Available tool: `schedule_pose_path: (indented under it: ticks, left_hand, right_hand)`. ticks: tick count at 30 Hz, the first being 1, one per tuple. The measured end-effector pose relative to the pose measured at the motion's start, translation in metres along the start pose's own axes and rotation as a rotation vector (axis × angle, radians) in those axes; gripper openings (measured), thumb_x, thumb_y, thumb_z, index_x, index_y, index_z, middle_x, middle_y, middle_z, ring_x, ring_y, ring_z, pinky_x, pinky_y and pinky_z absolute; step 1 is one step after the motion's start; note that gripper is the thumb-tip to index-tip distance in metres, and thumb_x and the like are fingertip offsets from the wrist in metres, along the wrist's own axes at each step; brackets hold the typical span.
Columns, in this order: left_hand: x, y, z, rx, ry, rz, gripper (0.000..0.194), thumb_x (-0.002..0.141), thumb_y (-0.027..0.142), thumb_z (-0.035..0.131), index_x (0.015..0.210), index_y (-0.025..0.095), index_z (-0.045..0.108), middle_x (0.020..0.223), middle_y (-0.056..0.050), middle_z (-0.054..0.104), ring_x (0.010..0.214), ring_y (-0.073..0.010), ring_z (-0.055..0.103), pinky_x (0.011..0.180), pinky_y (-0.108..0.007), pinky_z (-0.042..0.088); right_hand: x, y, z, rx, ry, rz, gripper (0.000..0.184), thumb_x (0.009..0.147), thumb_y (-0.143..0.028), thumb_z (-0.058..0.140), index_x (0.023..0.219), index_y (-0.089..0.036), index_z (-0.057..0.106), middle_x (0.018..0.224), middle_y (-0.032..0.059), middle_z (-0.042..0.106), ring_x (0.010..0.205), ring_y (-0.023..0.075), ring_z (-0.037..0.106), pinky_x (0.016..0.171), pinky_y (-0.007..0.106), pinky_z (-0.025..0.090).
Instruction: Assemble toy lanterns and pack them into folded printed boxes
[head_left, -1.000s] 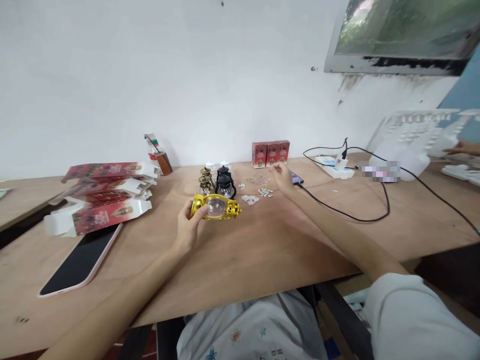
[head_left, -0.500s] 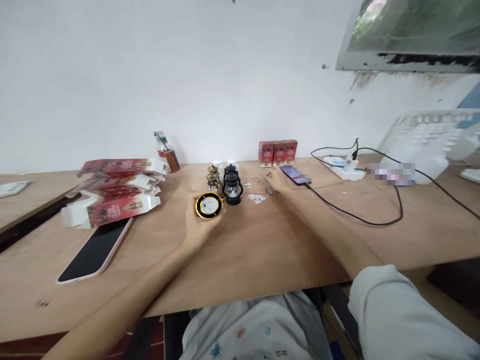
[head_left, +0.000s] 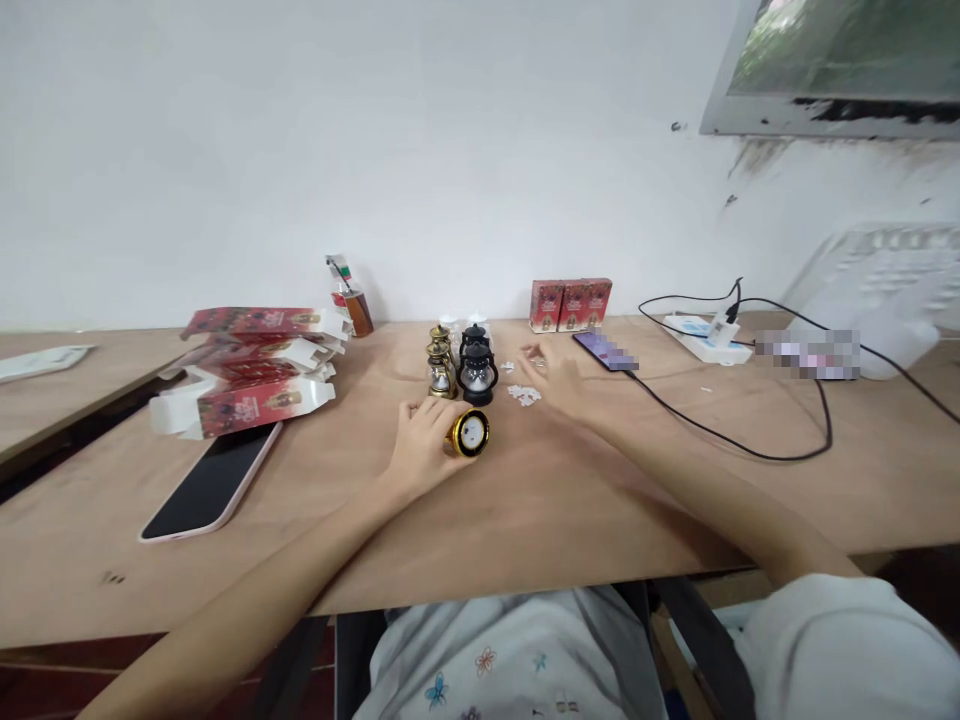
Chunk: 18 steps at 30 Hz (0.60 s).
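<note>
Head view: compared with the last frame, the gold lantern [head_left: 469,433] has moved over to the right and now sits in front of the black lanterns [head_left: 478,375], a bit below the middle of the frame. It's turned too: the round base used to face the camera pretty squarely, now it points more toward the right.

The left hand [head_left: 422,447] has a closed grip on it, fingers wrapped around the body from the left, so the base end pokes out past the fingertips. The right hand [head_left: 553,380] is right of centre with its fingers curled, down by the little loose bits on the table [head_left: 480,520]. Can't tell how tight that grip is or if there's anything in it, and the hand covers some of the bits.

Other stuff: the bronze lanterns [head_left: 441,372] stand just left of the black ones, with white lanterns [head_left: 478,322] behind. White pieces [head_left: 523,395] lie between the black lanterns and the right hand. Red boxes [head_left: 575,305] stand up against the wall, and a lit phone [head_left: 600,350] with a black cable [head_left: 720,448] is just right of that hand. Open red cartons [head_left: 255,405] are piled at left, partly over a pink-edged phone [head_left: 214,485].
</note>
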<state>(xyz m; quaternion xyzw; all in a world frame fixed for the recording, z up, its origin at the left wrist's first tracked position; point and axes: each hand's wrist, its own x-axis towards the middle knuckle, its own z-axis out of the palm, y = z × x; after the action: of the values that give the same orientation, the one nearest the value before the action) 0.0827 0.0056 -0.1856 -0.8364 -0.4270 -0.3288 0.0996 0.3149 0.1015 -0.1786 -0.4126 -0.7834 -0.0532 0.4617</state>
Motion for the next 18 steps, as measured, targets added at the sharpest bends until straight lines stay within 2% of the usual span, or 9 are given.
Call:
schedule_pose_path:
  ticks: [4, 6, 12, 18]
  left_hand:
    - [0.001, 0.002, 0.0, 0.08, -0.042, 0.112, 0.035, 0.079, 0.037, 0.061, 0.108, 0.018, 0.054, 0.102, -0.009, 0.068, 0.093, -0.0241, 0.057, 0.078, -0.036, 0.029]
    - [0.0, 0.003, 0.001, 0.105, -0.053, 0.172, 0.034, 0.081, 0.039, 0.058, 0.107, 0.017, 0.055, 0.098, -0.009, 0.068, 0.09, -0.0232, 0.057, 0.076, -0.035, 0.029]
    - [-0.001, 0.004, 0.004, 0.165, -0.121, 0.238, 0.034, 0.081, 0.039, 0.057, 0.106, 0.016, 0.055, 0.09, -0.007, 0.067, 0.081, -0.0215, 0.055, 0.069, -0.034, 0.028]
    - [-0.002, 0.011, 0.003, 0.168, -0.123, 0.256, 0.035, 0.081, 0.041, 0.057, 0.106, 0.016, 0.054, 0.091, -0.007, 0.067, 0.08, -0.0214, 0.053, 0.069, -0.034, 0.028]
  right_hand:
    - [-0.047, -0.051, -0.007, 0.114, 0.059, -0.471, 0.005, 0.087, -0.02, 0.053, 0.089, -0.019, 0.057, 0.085, 0.0054, 0.066, 0.079, 0.0169, 0.06, 0.073, 0.031, 0.047]
    - [-0.062, -0.063, -0.007, 0.088, 0.061, -0.561, 0.006, 0.085, -0.017, 0.054, 0.091, -0.018, 0.057, 0.085, 0.0064, 0.067, 0.075, 0.0163, 0.059, 0.068, 0.03, 0.047]
    - [-0.067, -0.064, -0.001, 0.082, 0.021, -0.446, 0.007, 0.089, -0.019, 0.05, 0.092, -0.015, 0.056, 0.084, 0.0074, 0.066, 0.078, 0.0161, 0.059, 0.072, 0.028, 0.048]
    - [-0.069, -0.059, -0.004, 0.059, 0.057, -0.506, 0.009, 0.089, -0.02, 0.051, 0.092, -0.017, 0.058, 0.089, 0.0081, 0.065, 0.076, 0.0158, 0.058, 0.07, 0.03, 0.045]
